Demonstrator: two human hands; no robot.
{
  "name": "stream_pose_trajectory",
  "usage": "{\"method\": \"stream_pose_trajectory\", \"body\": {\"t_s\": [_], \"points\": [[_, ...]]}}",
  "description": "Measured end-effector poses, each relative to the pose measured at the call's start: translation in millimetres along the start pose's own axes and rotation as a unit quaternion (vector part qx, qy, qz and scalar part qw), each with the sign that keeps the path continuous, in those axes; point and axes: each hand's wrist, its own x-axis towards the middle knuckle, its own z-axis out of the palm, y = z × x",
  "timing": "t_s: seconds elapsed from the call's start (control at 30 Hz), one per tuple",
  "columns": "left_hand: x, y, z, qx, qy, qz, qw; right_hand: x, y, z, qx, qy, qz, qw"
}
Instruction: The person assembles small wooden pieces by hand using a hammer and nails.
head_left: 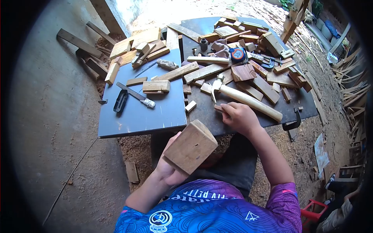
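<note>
My left hand (pixel 169 167) holds a thick rectangular wooden block (pixel 191 147) above my lap, its broad face turned up; most of the fingers are hidden under it. To the right, my right hand (pixel 241 117) is closed on a small wooden piece (pixel 220 108) at the table's front edge. Just behind that hand lies a claw hammer (pixel 248 101), its metal head (pixel 217 86) pointing left and its pale handle running to the right. A small light wood block (pixel 190 106) rests on the table between the two hands.
Many wood offcuts (pixel 268 88) cover the dark table (pixel 301 105). A blue tape measure (pixel 237 54) sits among them. On the blue-grey board (pixel 163 116) lie a chisel-like tool (pixel 136 94) and a black holder (pixel 121 101). A clamp (pixel 294 120) grips the right edge. Another person (pixel 342 209) is at lower right.
</note>
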Motion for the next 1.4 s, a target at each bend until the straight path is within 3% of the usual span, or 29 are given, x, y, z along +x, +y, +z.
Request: {"method": "stream_pose_trajectory", "body": {"t_s": [0.07, 0.1, 0.17, 0.2, 0.27, 0.4, 0.47, 0.53, 0.6, 0.73, 0.8, 0.83, 0.9, 0.93, 1.0, 1.07, 1.27, 1.33, 1.4], "points": [[13, 0, 10, 0.083, -0.073, -0.025, 0.994, -3, 2, -8, 0.062, 0.065, 0.042, 0.995], [19, -6, 16, 0.100, -0.037, 0.027, 0.994, -3, -5, -21, 0.151, 0.111, 0.055, 0.981], [33, -5, 18, 0.058, -0.047, 0.003, 0.997, -2, -18, -56, 0.229, 0.220, 0.092, 0.944], [39, -5, 17, 0.012, -0.035, -0.013, 0.999, -3, -30, -80, 0.265, 0.256, 0.116, 0.922], [54, -4, 8, 0.086, -0.051, 0.002, 0.995, 1, -58, -118, 0.421, 0.340, 0.133, 0.830], [78, -16, 11, 0.030, -0.051, -0.031, 0.998, 19, -98, -150, 0.405, 0.307, 0.070, 0.858], [83, -29, 27, 0.088, 0.023, 0.065, 0.994, 35, -103, -145, 0.384, 0.296, 0.057, 0.872], [91, -31, 31, 0.106, 0.056, 0.096, 0.988, 49, -103, -143, 0.365, 0.278, 0.038, 0.888], [93, -24, 17, 0.068, 0.000, 0.011, 0.998, 56, -104, -137, 0.290, 0.302, 0.079, 0.905], [88, -27, 23, 0.086, 0.062, 0.027, 0.994, 67, -96, -133, 0.336, 0.281, 0.117, 0.892], [74, -18, 18, 0.189, -0.012, -0.062, 0.980, 70, -97, -138, 0.345, 0.257, 0.118, 0.895], [67, -10, 20, 0.189, -0.013, -0.062, 0.980, 71, -96, -138, 0.318, 0.253, 0.104, 0.908], [52, 5, 35, 0.495, -0.059, 0.038, 0.866, 77, -93, -143, 0.285, 0.254, 0.084, 0.920], [43, 3, 49, 0.630, -0.050, 0.205, 0.747, 77, -96, -146, 0.298, 0.229, 0.112, 0.920], [33, 7, 88, 0.730, -0.059, 0.406, 0.547, 77, -98, -146, 0.312, 0.195, 0.140, 0.919], [44, 24, 111, 0.756, -0.097, 0.464, 0.451, 83, -98, -147, 0.325, 0.176, 0.146, 0.917], [66, 42, 139, 0.746, -0.200, 0.353, 0.529, 86, -98, -147, 0.311, 0.172, 0.142, 0.924], [69, 43, 137, 0.690, -0.243, 0.338, 0.592, 86, -95, -142, 0.354, 0.174, 0.120, 0.911], [66, 42, 142, 0.692, -0.240, 0.345, 0.587, 83, -96, -145, 0.384, 0.153, 0.130, 0.901]]}}
